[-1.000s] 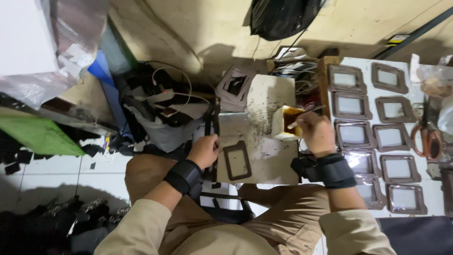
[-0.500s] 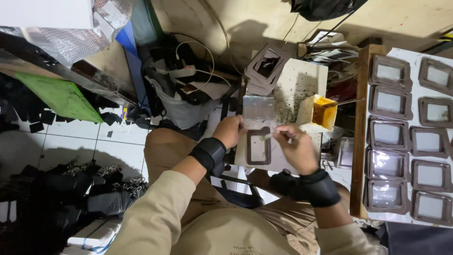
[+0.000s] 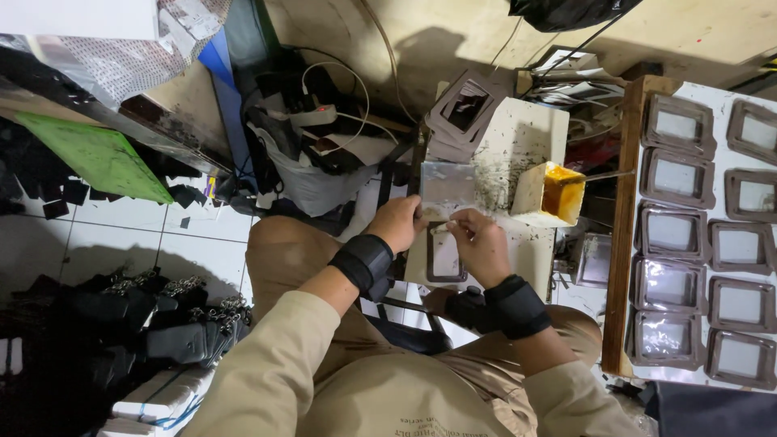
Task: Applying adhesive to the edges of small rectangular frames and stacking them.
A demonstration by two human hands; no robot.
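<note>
Head view: left hand [image 3: 398, 223] and right hand [image 3: 481, 245] both pinch the brown frame piece [image 3: 446, 255], which lies on the white board [image 3: 522, 142].

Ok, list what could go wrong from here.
1. The open glue tub stands at the slab's edge, close to the right hand; a bump might tip it.
2. Both hands press the frame bare; the left hand could pick up glue and smear it.
3. The drying frames lie close by; a spill could reach them.
</note>
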